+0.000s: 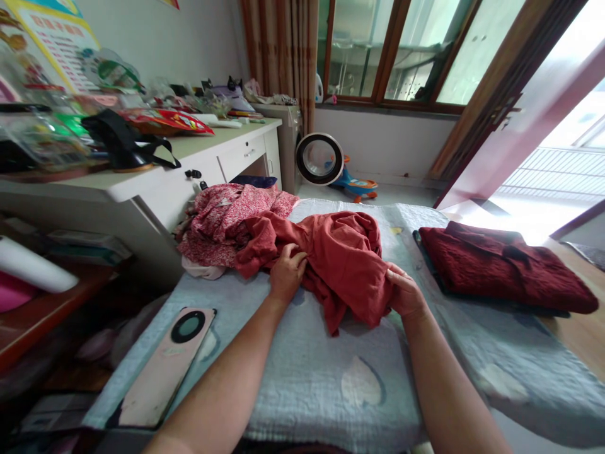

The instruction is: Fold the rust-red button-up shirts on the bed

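A pale blue cover (326, 384) spreads below a window (362, 47). Toward its far edge, a crumpled red garment (345, 255) lies between the hands: the left hand (287, 275) pinches its near-left side, the right hand (405, 293) grips its right end. A patterned heap (220, 221) touches it at the far-left corner; folded dark-red cloth (501, 268) lies along the right edge, a phone (163, 372) at the near-left corner.

The plain brick-red cloth (347, 265) in my grip lies rumpled on the pale blue cover (316, 391). I have it near its narrowed middle and at its right edge. Its far part bunches into rounded folds, a pointed corner droops toward me, and its left end meets the red-and-white patterned fabric (217, 221).
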`<state>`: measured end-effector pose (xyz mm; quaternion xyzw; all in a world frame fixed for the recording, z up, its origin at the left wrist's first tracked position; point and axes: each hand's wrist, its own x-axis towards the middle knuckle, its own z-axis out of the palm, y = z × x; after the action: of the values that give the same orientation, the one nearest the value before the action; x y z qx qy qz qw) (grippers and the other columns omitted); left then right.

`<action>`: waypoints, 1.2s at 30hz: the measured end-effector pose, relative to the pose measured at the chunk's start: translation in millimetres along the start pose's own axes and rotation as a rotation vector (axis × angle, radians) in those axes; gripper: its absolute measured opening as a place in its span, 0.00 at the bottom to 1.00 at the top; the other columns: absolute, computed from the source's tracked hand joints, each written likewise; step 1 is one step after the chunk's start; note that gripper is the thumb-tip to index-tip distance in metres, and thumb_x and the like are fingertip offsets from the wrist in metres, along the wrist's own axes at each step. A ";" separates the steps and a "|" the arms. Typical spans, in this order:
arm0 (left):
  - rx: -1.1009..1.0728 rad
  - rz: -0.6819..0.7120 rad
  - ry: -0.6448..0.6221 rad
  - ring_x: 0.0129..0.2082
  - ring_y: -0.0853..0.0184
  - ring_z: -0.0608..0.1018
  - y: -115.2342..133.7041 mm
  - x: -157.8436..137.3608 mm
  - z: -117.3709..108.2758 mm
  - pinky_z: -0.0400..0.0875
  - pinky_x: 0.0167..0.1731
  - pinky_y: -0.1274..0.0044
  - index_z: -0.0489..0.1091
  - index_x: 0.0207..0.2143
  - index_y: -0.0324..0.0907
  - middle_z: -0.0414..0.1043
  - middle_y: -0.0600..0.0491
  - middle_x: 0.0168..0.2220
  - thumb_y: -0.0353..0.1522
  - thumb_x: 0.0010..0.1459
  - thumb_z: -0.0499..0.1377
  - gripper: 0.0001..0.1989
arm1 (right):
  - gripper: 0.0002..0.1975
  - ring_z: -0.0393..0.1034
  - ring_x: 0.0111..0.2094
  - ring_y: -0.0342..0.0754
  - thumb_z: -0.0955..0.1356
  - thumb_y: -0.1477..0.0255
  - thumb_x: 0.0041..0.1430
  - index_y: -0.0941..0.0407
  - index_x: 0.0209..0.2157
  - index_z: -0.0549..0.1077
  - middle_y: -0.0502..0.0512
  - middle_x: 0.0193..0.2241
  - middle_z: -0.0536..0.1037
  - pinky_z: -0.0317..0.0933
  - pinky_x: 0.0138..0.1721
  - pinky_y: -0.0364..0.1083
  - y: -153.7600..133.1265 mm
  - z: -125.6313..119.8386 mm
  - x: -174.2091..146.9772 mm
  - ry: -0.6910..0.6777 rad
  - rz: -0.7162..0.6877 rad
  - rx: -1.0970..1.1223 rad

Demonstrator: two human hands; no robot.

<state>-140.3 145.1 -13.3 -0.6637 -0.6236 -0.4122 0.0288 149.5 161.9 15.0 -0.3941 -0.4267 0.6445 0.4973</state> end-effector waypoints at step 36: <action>-0.167 0.319 -0.016 0.54 0.59 0.71 43.5 -13.8 -54.4 0.66 0.56 0.67 0.66 0.50 0.42 0.69 0.45 0.51 0.36 0.61 0.57 0.16 | 0.18 0.73 0.34 0.49 0.71 0.57 0.51 0.54 0.39 0.76 0.52 0.33 0.79 0.67 0.37 0.47 22.7 18.0 10.8 -0.160 -0.126 -0.494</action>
<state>-129.5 94.4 35.1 -0.7574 -0.4742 -0.4476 0.0338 123.7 166.4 -1.5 -0.4239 -0.6328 0.5176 0.3898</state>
